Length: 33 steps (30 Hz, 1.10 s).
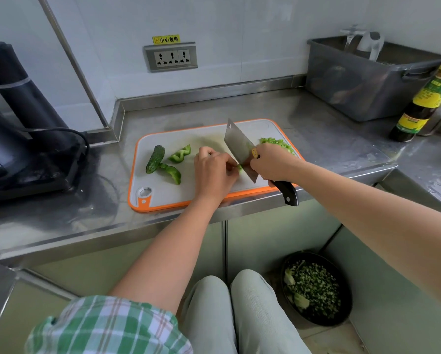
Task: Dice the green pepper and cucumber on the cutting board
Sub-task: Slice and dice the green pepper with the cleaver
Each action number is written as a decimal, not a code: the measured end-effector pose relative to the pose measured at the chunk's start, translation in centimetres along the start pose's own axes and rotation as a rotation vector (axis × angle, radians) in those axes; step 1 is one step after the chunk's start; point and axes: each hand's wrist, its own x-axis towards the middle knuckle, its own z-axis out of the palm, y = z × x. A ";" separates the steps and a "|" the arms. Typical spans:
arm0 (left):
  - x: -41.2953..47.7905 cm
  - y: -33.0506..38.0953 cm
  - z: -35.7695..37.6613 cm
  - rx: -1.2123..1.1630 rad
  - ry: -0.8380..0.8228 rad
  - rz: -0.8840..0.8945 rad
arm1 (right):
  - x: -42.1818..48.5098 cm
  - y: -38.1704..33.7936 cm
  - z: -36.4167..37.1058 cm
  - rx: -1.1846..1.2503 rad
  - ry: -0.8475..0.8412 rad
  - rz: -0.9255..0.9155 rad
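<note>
A steel counter [329, 146] against a white tiled wall carries an orange-rimmed board [178, 198], with a grey tub [362, 83] and a bottle [423, 103] far right. The left hand [214, 172] pinches a pepper strip [239, 167] at mid-board. The right hand [270, 162] grips the cleaver [239, 149], its edge on the strip, which is mostly hidden. The cucumber [155, 155] and pepper pieces [179, 154] lie left, and the dice [278, 144] far right.

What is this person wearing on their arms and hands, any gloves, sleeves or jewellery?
No gloves: the left hand and right hand are bare, with no ring, watch or bracelet showing. Both forearms are uncovered. The left upper arm ends in a short checked sleeve of green and white cloth with thin brownish lines. The right arm's sleeve is out of view.
</note>
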 end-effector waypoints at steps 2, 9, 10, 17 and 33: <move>0.0 -0.1 0.0 0.010 -0.007 0.007 | 0.0 -0.2 0.1 -0.032 -0.010 -0.007; 0.0 -0.2 0.1 0.013 0.000 0.020 | 0.9 -0.3 1.4 -0.076 0.038 -0.011; 0.0 -0.2 0.0 0.006 0.005 0.022 | 1.0 -0.1 1.4 -0.065 0.058 -0.013; 0.1 -0.1 0.1 -0.004 0.007 0.009 | 0.1 0.1 0.2 -0.020 0.035 -0.027; 0.0 -0.1 -0.2 -0.014 0.014 -0.018 | 0.5 0.1 0.6 0.049 0.056 0.000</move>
